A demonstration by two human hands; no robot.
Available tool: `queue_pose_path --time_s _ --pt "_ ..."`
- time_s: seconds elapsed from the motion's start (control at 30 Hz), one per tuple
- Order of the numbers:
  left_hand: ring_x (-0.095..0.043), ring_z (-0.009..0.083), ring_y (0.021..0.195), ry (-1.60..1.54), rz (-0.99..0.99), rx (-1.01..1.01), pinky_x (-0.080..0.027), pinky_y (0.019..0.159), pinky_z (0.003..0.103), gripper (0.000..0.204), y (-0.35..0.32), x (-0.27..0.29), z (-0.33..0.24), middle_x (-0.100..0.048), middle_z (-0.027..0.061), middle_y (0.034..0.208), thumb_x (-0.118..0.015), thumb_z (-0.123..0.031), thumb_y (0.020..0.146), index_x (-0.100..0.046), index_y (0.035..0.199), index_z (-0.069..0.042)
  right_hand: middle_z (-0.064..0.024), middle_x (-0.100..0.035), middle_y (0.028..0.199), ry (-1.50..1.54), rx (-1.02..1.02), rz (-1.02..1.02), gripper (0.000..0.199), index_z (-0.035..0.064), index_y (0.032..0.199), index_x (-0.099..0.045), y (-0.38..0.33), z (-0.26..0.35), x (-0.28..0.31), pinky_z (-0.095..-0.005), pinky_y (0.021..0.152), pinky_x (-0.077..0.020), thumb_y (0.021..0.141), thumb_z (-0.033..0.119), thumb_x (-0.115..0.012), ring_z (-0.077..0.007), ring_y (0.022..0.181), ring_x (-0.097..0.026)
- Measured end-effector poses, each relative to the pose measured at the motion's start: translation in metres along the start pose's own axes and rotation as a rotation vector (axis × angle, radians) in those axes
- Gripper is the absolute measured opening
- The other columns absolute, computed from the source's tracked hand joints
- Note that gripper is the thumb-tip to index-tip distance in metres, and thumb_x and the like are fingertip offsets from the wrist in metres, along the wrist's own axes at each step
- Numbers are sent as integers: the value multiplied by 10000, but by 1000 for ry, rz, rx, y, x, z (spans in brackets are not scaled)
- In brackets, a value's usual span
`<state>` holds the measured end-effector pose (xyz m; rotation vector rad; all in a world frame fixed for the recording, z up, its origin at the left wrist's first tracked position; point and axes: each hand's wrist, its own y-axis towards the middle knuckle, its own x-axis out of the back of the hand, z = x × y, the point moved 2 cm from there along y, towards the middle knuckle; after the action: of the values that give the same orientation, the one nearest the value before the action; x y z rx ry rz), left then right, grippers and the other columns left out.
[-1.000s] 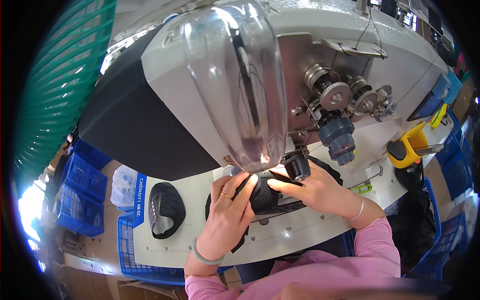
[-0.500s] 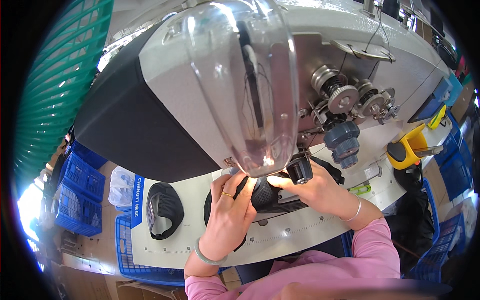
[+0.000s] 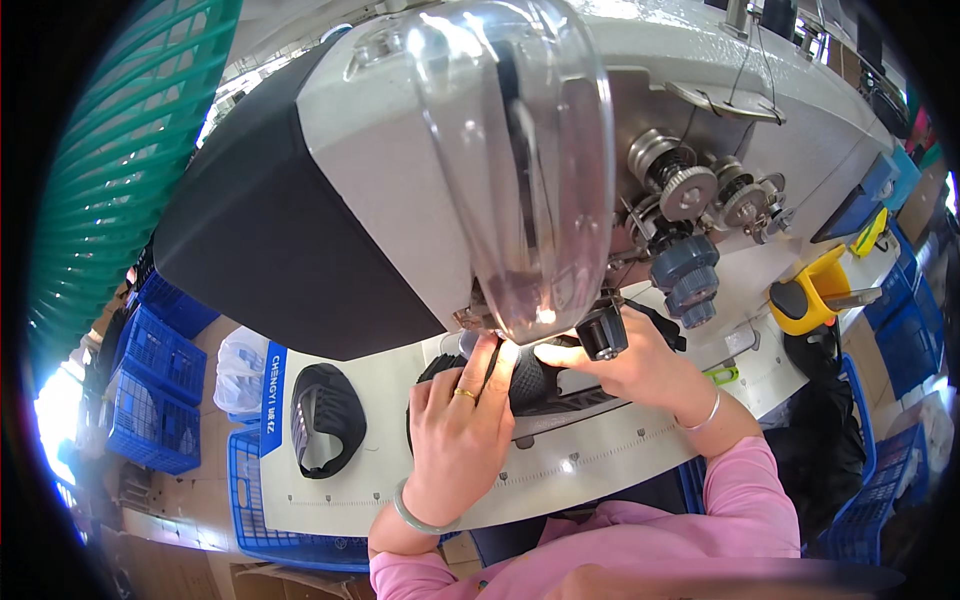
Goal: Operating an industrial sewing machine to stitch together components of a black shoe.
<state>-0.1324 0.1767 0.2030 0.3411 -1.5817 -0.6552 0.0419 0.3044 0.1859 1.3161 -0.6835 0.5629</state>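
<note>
Most of the black mesh piece (image 3: pixel 533 385), at 5 o'clock from the middle of our view, lies on the pale table (image 3: pixel 400 492) under the sewing machine (image 3: pixel 375 185), but our hands cover parts of it. Our left hand (image 3: pixel 462 410), at 6 o'clock, lays its fingers on the piece; the clear guard (image 3: pixel 520 190) and the machine's head crowd the fingertips, and we cannot tell whether they pinch or only press. Our right hand (image 3: pixel 638 365), at 4 o'clock, reaches over the far side of the piece, partly masked by a black knob (image 3: pixel 602 332); its grip we cannot tell either. The spot under the head is hidden from us.

At 10 o'clock a green slatted object (image 3: pixel 130 160) is cut off by the dark rim, so we cannot name its kind. At 8 o'clock a second black piece (image 3: pixel 352 420) lies apart, beside a blue strip (image 3: pixel 273 402) bearing sideways white lettering in two scripts. Toward 5 o'clock we see a printed scale (image 3: pixel 568 466) along the table, its figures too small to read.
</note>
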Motion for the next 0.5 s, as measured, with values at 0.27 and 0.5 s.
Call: queue_pose_path --time_s 0.27,0.5 --pt "-646 305 915 -362 -118 174 -505 813 370 310 6 1 9 -642 157 1142 -613 29 806 -676 1106 -21 -90 -679 1088 -50 76 -42 541 177 1129 -701 4 3 0 -363 838 -534 614 16 -667 -280 984 -656" --pt "-669 289 822 -535 -153 193 -534 746 318 253 9 7 16 -695 185 1043 -636 44 793 -704 1034 3 -69 -699 1010 -74 93 -124 446 152 1069 -725 5 4 -1 -351 775 -544 636 59 -676 -254 879 -666"
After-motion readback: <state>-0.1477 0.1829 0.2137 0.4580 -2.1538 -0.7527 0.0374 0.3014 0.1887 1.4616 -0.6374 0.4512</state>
